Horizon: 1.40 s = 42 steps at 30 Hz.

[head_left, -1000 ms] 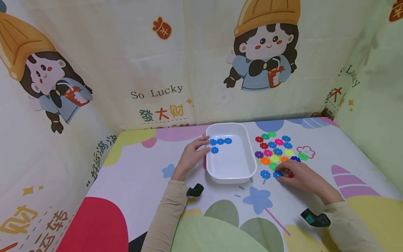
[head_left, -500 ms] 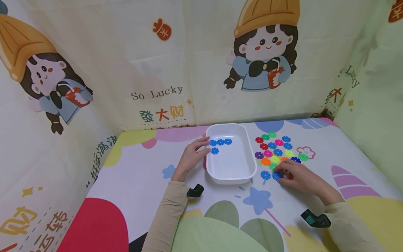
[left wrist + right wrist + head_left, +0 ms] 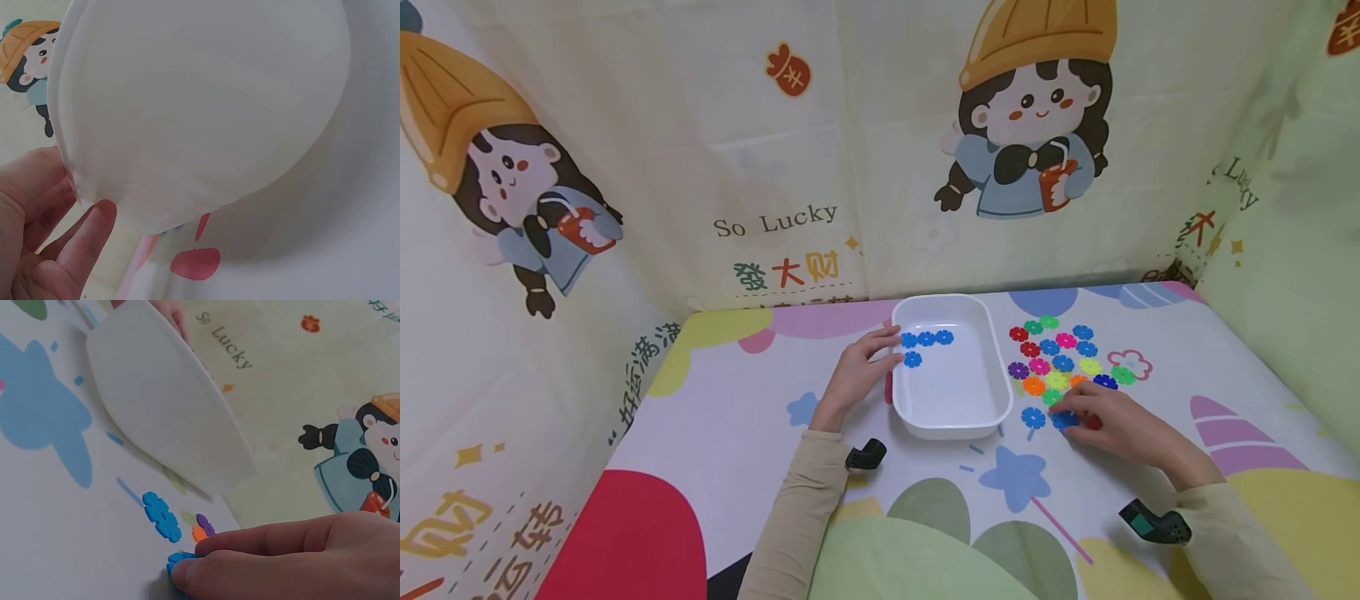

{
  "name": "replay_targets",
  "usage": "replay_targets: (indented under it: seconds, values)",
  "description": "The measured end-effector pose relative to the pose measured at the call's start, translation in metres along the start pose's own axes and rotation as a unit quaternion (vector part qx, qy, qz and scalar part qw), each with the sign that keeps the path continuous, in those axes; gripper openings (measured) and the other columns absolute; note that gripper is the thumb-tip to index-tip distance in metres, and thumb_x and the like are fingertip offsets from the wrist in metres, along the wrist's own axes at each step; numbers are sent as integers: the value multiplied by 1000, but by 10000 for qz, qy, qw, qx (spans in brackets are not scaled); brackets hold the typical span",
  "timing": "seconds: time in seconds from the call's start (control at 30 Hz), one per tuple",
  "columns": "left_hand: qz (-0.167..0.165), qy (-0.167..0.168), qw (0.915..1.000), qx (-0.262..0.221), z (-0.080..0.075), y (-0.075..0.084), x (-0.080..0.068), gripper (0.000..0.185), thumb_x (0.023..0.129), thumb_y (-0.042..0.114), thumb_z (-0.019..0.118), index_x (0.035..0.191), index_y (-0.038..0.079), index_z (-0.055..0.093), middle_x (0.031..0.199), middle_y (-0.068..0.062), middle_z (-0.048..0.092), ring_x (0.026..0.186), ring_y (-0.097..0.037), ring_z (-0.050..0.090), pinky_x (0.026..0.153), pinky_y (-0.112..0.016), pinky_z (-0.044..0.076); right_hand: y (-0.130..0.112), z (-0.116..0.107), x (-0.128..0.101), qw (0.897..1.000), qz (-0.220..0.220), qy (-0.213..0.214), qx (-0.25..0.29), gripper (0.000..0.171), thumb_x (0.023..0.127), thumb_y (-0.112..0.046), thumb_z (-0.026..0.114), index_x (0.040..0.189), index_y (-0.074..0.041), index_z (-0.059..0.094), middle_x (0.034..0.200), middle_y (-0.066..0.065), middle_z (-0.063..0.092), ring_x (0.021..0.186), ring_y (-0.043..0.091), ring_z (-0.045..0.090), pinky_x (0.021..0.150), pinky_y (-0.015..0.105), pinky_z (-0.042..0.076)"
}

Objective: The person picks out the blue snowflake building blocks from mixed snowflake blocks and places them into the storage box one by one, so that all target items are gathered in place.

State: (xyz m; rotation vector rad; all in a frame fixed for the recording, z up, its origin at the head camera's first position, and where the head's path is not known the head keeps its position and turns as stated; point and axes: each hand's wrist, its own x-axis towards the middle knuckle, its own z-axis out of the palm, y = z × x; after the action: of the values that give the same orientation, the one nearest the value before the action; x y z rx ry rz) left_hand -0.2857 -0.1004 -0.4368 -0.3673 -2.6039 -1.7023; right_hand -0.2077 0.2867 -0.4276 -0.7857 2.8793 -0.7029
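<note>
My left hand [image 3: 859, 375] holds the left rim of a white plastic tray [image 3: 951, 421]. In the left wrist view the fingers [image 3: 94, 228] touch its outer wall. Inside the tray lie several blue snowflake discs: three in a row, one of them a blue disc [image 3: 927, 338], and a single blue disc [image 3: 912, 359] below. To the right of the tray, my right hand [image 3: 1120, 421] pinches another blue snowflake disc [image 3: 179, 561] between thumb and index finger, low at the table. A loose blue disc [image 3: 1033, 417] lies just left of that hand. A red disc [image 3: 1093, 422] is partly hidden under it.
Many snowflake discs are spread right of the tray, including a purple disc [image 3: 1018, 370], an orange disc [image 3: 1034, 386], a dark blue disc [image 3: 1105, 382] and a green disc [image 3: 1123, 375]. The patterned tablecloth [image 3: 737, 400] meets printed curtains [image 3: 887, 167] behind and at both sides.
The right hand's fingers have shifted slightly about the blue snowflake disc, which now looks a little tilted. The left hand and the tray stay in place.
</note>
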Motion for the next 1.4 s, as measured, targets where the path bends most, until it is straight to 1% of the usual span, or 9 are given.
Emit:
replay_targets:
  seconds: [0.3,0.5,0.73,0.83,0.93,1.1,1.23,1.33,1.4]
  values:
    - [-26,5,10000,17,0,1,-1,39,92,27,69,127,10,66,142,13,51,141,-15,34,107,-43,42,1,-1,-1,9999,-131,-12,-75,36,79,-23,82,112,-14,73,108,2,61,99,21,57,73,23,56]
    - [-26,-4,10000,17,0,2,-2,41,91,29,70,127,10,66,143,13,51,141,-14,34,106,-43,42,1,-2,-2,9997,-83,-136,-162,37,78,-22,82,114,-15,72,109,3,61,101,23,57,73,24,56]
    - [-29,-8,10000,-11,0,0,0,40,91,27,70,127,9,66,143,12,51,141,-16,34,107,-44,41,-2,-5,-1,9995,-25,-167,-265,34,79,-25,82,110,-16,72,109,1,63,102,25,59,78,33,57]
    - [-17,-6,10000,-29,1,0,0,39,92,25,69,127,8,66,142,12,51,141,-16,34,108,-45,40,-4,-7,-2,9995,51,-129,-281,34,79,-27,82,110,-17,72,109,1,63,102,25,59,77,35,57]
    - [-18,2,10000,-5,1,1,0,39,91,26,70,126,10,67,142,12,52,141,-15,34,107,-44,41,-5,-9,-2,9996,127,17,-259,36,78,-26,82,110,-15,71,107,2,63,96,21,59,73,31,56]
    - [-6,-3,10000,11,0,1,0,39,91,26,70,127,10,67,142,12,52,141,-15,34,107,-44,40,-6,-12,-1,9988,56,452,-170,38,76,-18,84,111,-10,71,104,2,64,87,14,59,68,24,55]
    - [36,-10,10000,-35,1,0,1,39,92,24,70,127,8,66,142,11,52,141,-16,34,108,-46,40,-11,-15,1,9973,121,719,-82,39,77,-17,83,113,-8,71,107,8,65,90,19,60,65,22,55]
    - [39,8,10000,-34,1,-1,1,39,91,25,70,127,9,66,142,11,52,141,-16,35,107,-45,41,-16,-18,3,9959,268,857,-62,42,78,-18,83,116,-7,70,111,13,64,92,24,61,63,20,54]
    - [38,23,10000,-25,0,-1,1,38,91,24,70,126,9,67,142,11,52,141,-16,35,106,-45,41,-19,-21,4,9953,329,911,-68,43,78,-18,83,117,-6,69,111,15,63,92,26,61,62,22,55]
